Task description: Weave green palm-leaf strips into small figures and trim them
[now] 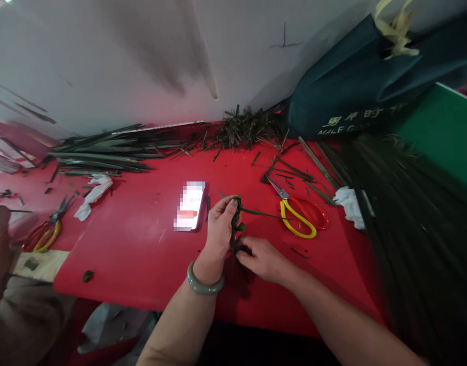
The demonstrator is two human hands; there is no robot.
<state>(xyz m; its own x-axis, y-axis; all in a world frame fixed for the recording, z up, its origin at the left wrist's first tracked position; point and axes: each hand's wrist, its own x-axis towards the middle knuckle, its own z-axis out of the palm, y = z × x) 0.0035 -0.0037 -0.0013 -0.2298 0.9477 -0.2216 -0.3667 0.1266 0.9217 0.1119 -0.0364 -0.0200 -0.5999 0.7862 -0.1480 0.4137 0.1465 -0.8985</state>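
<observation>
Left hand (220, 223): closed on the dark green piece (238, 227), held above the red table (142, 269).
Right hand (266, 259): fingers pinched at the piece's lower end.
Dark green piece: appears partly worked; one loose strip (262, 213) juts right.
Scissors (284, 194): to the right, unheld.
Clippings (249, 128): heaped by the wall (142, 61); cutting evidently done.
Long strips (405, 229): many, far right, apparently unworked.

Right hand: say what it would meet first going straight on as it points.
The right hand would likely first meet the dark strips in the left hand; whether it touches them is unclear.
</observation>
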